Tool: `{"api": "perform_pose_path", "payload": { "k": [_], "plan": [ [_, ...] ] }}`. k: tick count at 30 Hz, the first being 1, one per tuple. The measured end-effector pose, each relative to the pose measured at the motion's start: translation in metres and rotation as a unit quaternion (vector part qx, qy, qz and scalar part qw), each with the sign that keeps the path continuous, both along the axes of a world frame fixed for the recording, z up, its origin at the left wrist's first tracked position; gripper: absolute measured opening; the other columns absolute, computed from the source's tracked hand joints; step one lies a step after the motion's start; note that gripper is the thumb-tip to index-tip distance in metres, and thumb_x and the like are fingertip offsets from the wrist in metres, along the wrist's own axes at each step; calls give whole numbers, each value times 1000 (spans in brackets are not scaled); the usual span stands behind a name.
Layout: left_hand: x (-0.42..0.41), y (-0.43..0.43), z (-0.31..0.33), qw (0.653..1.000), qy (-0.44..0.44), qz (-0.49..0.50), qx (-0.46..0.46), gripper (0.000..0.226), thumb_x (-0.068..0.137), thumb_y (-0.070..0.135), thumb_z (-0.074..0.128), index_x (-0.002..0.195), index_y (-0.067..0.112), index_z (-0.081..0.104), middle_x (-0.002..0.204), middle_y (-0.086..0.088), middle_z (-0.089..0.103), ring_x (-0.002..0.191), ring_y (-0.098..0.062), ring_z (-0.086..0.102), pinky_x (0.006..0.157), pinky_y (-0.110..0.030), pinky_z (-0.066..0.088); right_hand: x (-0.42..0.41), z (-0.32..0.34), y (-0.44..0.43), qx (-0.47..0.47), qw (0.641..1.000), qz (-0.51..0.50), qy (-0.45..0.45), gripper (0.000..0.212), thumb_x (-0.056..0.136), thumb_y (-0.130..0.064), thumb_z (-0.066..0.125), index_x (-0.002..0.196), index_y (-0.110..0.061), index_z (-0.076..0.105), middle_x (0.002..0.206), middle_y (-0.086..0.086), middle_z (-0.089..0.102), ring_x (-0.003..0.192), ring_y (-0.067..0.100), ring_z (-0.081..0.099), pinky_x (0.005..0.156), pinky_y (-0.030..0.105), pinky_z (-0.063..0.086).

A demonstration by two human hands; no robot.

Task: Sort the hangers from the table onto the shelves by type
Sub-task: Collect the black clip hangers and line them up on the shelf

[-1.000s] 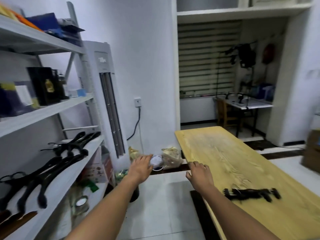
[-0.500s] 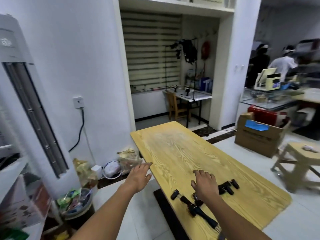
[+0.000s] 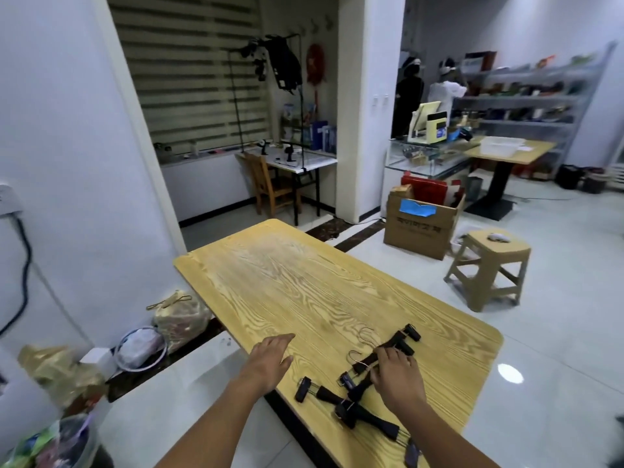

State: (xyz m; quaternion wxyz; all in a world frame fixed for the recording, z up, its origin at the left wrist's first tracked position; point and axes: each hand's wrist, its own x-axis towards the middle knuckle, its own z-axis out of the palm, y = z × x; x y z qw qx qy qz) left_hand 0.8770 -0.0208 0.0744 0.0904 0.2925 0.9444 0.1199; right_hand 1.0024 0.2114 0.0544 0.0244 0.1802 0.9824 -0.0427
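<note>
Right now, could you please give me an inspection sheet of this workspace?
Surface: wooden table, hangers at its near end.
Job's things: black clip hangers, a loose overlapping pile.
Clutter: bags on the floor by the wall, left of the table.
Hands: left hand open at the table's near-left edge; right hand gripping a hanger in the pile.
Cables: black cable hanging down the left wall.
Surroundings: cardboard box, stool, two people at a far counter.
</note>
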Motion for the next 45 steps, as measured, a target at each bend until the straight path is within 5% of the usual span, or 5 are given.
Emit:
{"api": "perform_pose_path", "payload": {
  "k": [12, 24, 45],
  "plan": [
    [4, 71, -71, 991, -93, -92, -17, 59, 96, 39, 47, 148, 27, 22, 151, 7, 30, 139, -15, 23, 114, -27, 18, -3, -46, 47, -35, 997, -58, -47, 47, 101, -36, 36, 145, -20, 30, 144, 3, 41, 133, 22, 38, 110, 36, 27],
    [-3, 113, -148, 954, -173, -197, -145, 87, 82, 54, 60, 150, 31, 11, 158, 10, 11, 144, -16, 12, 117, -35, 11, -49, -99, 75, -97, 991, -38, -85, 50, 99, -29, 42, 146, -20, 28, 145, 4, 39, 132, 24, 37, 109, 36, 28],
    [-43, 165, -172, 964, -146, -184, -123, 87, 83, 50, 61, 149, 39, 6, 159, 13, 0, 147, -17, 4, 118, -39, 13, -86, -134, 105, -155, 986, 8, -69, 53, 100, -24, 43, 149, -23, 23, 155, 0, 21, 136, 23, 32, 111, 36, 26]
  ]
}}
